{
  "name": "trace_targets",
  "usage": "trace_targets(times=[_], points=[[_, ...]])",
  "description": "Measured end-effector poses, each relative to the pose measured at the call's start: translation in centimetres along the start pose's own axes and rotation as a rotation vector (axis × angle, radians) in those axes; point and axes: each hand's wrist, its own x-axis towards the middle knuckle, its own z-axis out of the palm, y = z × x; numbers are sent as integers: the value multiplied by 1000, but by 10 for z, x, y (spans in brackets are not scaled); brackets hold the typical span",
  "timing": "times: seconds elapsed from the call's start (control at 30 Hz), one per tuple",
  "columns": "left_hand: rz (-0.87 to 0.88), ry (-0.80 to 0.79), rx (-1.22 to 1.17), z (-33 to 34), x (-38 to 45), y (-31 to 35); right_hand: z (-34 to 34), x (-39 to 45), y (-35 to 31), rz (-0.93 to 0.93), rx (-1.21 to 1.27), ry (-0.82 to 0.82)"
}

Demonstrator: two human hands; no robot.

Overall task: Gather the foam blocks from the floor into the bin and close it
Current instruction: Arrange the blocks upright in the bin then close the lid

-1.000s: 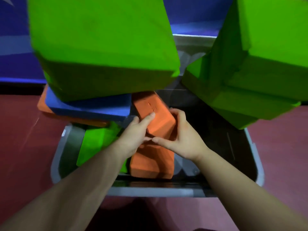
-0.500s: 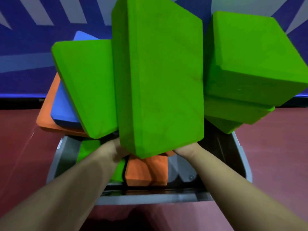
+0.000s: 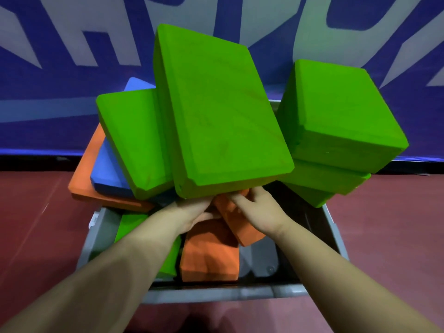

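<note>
A grey bin (image 3: 217,295) stands on the red floor, piled with foam blocks. A large green block (image 3: 216,116) leans upright in the middle, over both hands. Just below it a tilted orange block (image 3: 240,228) is held from both sides. My left hand (image 3: 192,212) grips its left side, fingertips hidden under the green block. My right hand (image 3: 262,212) curls over its top right. Another orange block (image 3: 209,258) and a green block (image 3: 127,224) lie lower in the bin.
More green blocks (image 3: 336,121) stick out over the bin's right rim. A green (image 3: 129,135), a blue (image 3: 105,174) and a flat orange block (image 3: 84,179) overhang the left rim. A blue and white wall (image 3: 72,44) rises right behind the bin. Red floor (image 3: 36,224) surrounds it.
My view has pulled back and up. The large green block now stands in the middle above my hands. Both hands have stayed on the tilted orange block, which sits a little lower.
</note>
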Motion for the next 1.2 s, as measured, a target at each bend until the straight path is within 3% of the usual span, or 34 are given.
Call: trace_targets(times=[0.3,0.43,0.53,0.73,0.8,0.93,1.07,1.2], points=[[-60,-195,-341,-22,-11,3,-3,-5,-21,-114,224,5],[-8,-235,-292,-23,-18,10,-6,-3,-38,-167,103,23],[17,-238,-334,-28,-22,11,0,-2,-45,-69,143,-3],[56,-313,-211,-20,-37,24,2,12,-60,-141,29,-4],[65,-268,-185,-12,-40,33,3,20,-61,-90,15,71],[44,-173,-196,-7,-39,51,0,23,-61,127,286,190],[9,-112,-189,-16,-40,70,1,16,-57,116,453,176],[-11,-63,-115,-18,-44,75,0,12,-58,59,431,40]])
